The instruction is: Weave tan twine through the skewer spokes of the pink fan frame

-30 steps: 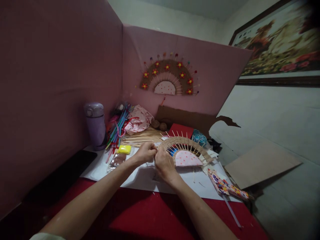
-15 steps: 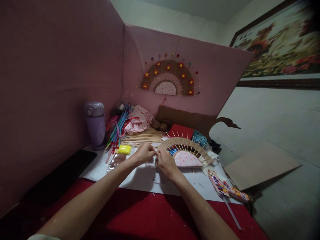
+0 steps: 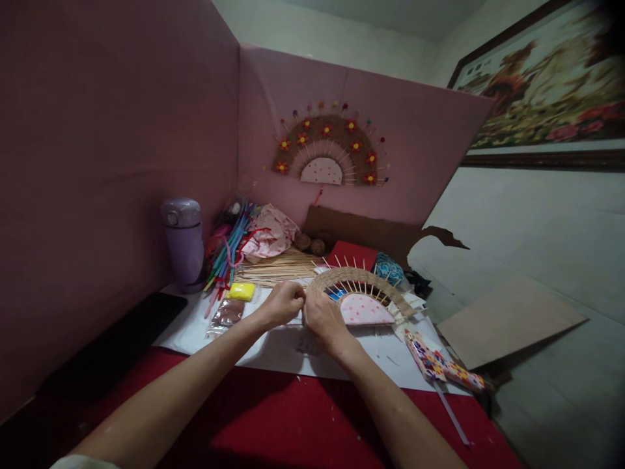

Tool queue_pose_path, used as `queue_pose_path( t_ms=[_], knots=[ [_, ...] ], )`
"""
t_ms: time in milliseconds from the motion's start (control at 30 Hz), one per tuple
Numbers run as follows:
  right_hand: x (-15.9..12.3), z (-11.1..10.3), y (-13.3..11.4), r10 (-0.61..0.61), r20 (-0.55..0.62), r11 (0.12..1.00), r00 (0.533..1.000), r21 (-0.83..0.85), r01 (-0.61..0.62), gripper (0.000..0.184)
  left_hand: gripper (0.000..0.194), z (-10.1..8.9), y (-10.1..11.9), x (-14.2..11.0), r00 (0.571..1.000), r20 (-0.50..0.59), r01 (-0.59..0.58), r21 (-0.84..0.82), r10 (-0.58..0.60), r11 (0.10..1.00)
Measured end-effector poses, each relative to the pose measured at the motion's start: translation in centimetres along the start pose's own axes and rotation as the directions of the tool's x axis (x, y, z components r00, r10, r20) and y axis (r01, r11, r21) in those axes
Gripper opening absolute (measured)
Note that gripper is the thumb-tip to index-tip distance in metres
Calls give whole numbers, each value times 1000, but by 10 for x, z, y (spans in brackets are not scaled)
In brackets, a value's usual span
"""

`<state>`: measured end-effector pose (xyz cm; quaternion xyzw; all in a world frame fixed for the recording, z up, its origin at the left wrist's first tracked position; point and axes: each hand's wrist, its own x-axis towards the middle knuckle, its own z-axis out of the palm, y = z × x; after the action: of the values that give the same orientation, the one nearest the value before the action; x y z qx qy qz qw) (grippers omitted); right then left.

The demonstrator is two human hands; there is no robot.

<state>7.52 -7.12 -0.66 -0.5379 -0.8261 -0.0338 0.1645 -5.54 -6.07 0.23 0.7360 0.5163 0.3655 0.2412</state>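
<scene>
A half-round fan of twine-covered arch and thin sticks (image 3: 359, 278) lies on white paper (image 3: 273, 348), with a pink dotted half-circle (image 3: 366, 309) at its centre. My right hand (image 3: 322, 317) is closed at the fan's left end, its fingers bent around that edge. Right beside it, my left hand (image 3: 284, 303) is pinched, fingertips almost meeting the right hand's. Whatever lies between the left fingers is too small or hidden to make out. The left end of the arch is partly covered by my right hand.
Behind lie bamboo sticks (image 3: 273, 269), pipe cleaners (image 3: 234, 238), dotted cloth (image 3: 272, 231) and blue yarn (image 3: 388, 267). Left are a purple bottle (image 3: 184, 244) and yellow clay (image 3: 241, 291). A patterned glue gun (image 3: 439, 365) rests at right. A finished fan (image 3: 326, 146) hangs on the pink board.
My hands stay at the fan's left end, with the fingers shifting slightly closer together. The whole view has moved a little.
</scene>
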Motion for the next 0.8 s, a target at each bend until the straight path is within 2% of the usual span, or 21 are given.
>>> queue_pose_path(
  t_ms=[100, 233, 333, 467, 633, 800],
  knots=[
    [3, 2, 8, 6, -27, 989, 1000, 149, -2, 18, 16, 3, -2, 3, 998, 7, 63, -112, -62, 992],
    [7, 0, 18, -66, -57, 927, 996, 367, 82, 20, 16, 4, -2, 5, 994, -22, 105, -143, -109, 984],
    [8, -3, 22, -84, -32, 895, 996, 437, 90, 23, 15, 3, -3, 5, 993, -37, 110, -142, -116, 984],
    [8, -4, 22, -65, -32, 928, 997, 366, 72, 27, 17, 4, -6, 5, 995, -23, 92, -126, -96, 988],
    [5, 1, 20, -121, -16, 968, 993, 221, 122, 21, 13, 3, -6, 3, 998, 10, 65, -181, -65, 981],
    [5, 2, 14, -80, -27, 987, 996, 138, 83, 18, 6, 3, 2, 2, 989, 51, 148, -325, -139, 934]
  ],
)
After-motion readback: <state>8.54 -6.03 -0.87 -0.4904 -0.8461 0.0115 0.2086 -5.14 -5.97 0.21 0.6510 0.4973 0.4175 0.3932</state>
